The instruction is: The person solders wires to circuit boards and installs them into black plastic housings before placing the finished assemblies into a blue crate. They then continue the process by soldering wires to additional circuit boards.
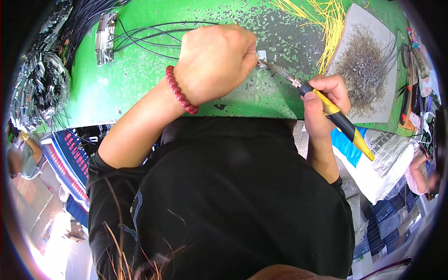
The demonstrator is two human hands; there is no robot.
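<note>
My left hand (217, 60), wearing a red bead bracelet (178, 91), is closed over the green table, its back toward me. Black wires (149, 35) run from a silver metal connector (106, 38) on the left and pass beneath it. What its fingers grip is hidden. Just beyond the thumb sits a small whitish metal piece (262, 57). My right hand (326, 102) is wrapped round a yellow and black soldering iron (332, 109). The iron's tip points left and reaches the small piece; whether it touches cannot be made out.
Bundled silver connectors (39, 88) crowd the left edge. Thin yellow strands (330, 28) lie at the back right. Beside them a grey board (380, 109) bears brownish scraps and fine wire. Tools (410, 102) stand at the right edge. Below are a white sack (378, 172) and blue crates (74, 154).
</note>
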